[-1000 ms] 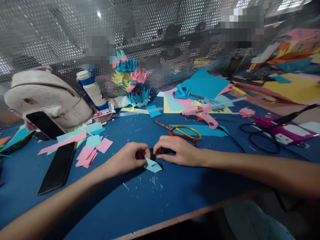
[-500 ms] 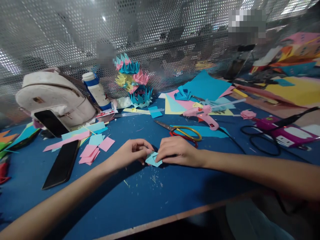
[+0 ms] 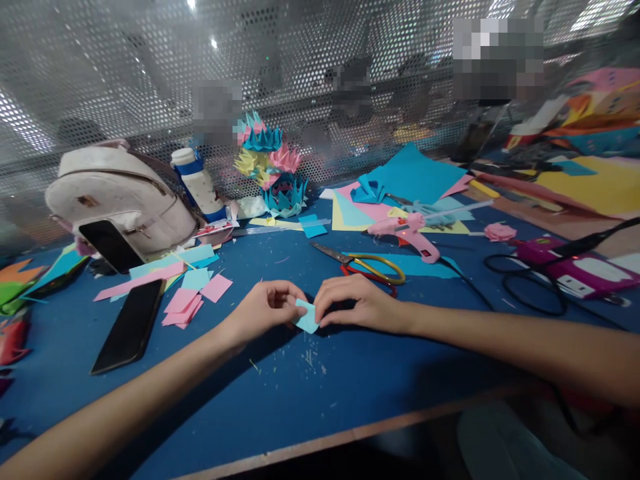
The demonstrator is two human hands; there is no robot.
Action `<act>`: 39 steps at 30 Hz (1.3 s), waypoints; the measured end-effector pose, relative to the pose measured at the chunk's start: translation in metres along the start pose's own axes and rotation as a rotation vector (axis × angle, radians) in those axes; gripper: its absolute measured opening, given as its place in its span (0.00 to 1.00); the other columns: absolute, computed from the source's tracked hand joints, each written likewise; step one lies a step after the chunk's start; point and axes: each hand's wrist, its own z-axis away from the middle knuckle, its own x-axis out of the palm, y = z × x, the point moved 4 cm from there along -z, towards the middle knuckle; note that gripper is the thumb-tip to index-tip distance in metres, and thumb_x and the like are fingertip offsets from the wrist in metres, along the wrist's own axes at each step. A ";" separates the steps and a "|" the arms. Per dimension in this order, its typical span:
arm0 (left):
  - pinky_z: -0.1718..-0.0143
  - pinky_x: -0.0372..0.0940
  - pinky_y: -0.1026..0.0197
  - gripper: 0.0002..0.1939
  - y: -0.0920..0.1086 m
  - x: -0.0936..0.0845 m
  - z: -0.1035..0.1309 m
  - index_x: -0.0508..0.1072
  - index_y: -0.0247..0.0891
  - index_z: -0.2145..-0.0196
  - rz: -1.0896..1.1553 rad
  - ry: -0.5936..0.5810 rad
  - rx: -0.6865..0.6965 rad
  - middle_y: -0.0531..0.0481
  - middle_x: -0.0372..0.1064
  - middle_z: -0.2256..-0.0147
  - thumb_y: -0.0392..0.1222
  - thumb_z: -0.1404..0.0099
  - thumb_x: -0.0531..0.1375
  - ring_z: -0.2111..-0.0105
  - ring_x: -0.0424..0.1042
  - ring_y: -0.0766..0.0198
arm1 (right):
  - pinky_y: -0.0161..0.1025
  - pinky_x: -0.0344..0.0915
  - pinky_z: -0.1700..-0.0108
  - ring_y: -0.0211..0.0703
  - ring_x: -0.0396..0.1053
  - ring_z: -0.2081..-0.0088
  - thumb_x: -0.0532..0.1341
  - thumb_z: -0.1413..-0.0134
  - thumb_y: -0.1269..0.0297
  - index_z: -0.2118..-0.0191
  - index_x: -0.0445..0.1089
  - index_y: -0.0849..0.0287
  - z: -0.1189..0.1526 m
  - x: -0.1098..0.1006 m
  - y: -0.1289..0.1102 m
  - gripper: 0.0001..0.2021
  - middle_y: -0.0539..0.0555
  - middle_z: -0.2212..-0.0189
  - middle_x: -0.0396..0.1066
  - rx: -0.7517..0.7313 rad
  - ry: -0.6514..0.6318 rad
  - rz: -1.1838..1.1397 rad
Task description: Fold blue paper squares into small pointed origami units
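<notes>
Head view: a pale blue piece of paper (image 3: 307,319) sits between both hands, just above or on the blue table (image 3: 370,380). From its left edge, the left hand (image 3: 267,305) pinches it, thumb against curled fingers; the right hand (image 3: 360,305), half-curled, touches its right edge, though whether it grips I can't tell. From the paper, scissors (image 3: 345,259) lie toward one-thirty, a pink glue gun (image 3: 409,233) at two, pink squares (image 3: 183,309) at nine, a backpack (image 3: 117,193) at ten.
</notes>
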 end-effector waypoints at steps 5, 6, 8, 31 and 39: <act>0.71 0.64 0.67 0.12 0.001 0.002 0.000 0.73 0.36 0.66 0.000 0.056 0.037 0.57 0.68 0.77 0.43 0.46 0.68 0.77 0.69 0.70 | 0.35 0.67 0.56 0.37 0.73 0.61 0.66 0.40 0.65 0.64 0.77 0.61 -0.001 0.002 0.001 0.05 0.54 0.62 0.74 0.049 0.034 -0.007; 0.71 0.64 0.67 0.11 0.001 0.002 0.000 0.73 0.36 0.66 -0.001 0.063 0.046 0.58 0.67 0.77 0.42 0.46 0.68 0.77 0.69 0.70 | 0.35 0.66 0.57 0.37 0.72 0.61 0.66 0.40 0.64 0.64 0.77 0.61 -0.001 0.002 0.001 0.05 0.54 0.62 0.73 0.075 0.047 0.011; 0.71 0.64 0.67 0.11 0.001 0.004 -0.001 0.73 0.36 0.66 -0.005 0.073 0.063 0.58 0.67 0.78 0.42 0.46 0.67 0.78 0.68 0.71 | 0.34 0.64 0.61 0.36 0.69 0.63 0.66 0.40 0.65 0.65 0.76 0.60 0.000 0.003 0.002 0.05 0.53 0.62 0.71 0.125 0.062 0.044; 0.46 0.63 0.50 0.12 -0.010 0.006 0.042 0.77 0.41 0.54 -0.587 0.133 0.610 0.44 0.74 0.49 0.34 0.29 0.55 0.48 0.71 0.56 | 0.36 0.62 0.59 0.39 0.65 0.62 0.66 0.40 0.65 0.65 0.75 0.61 0.001 0.017 0.007 0.05 0.52 0.68 0.73 0.246 -0.190 0.115; 0.41 0.56 0.49 0.18 -0.019 0.018 0.060 0.67 0.34 0.40 -1.131 0.040 0.840 0.44 0.71 0.43 0.33 0.25 0.50 0.45 0.69 0.55 | 0.39 0.60 0.55 0.41 0.65 0.59 0.66 0.40 0.65 0.67 0.75 0.59 -0.001 0.017 0.008 0.05 0.52 0.64 0.71 0.252 -0.186 0.138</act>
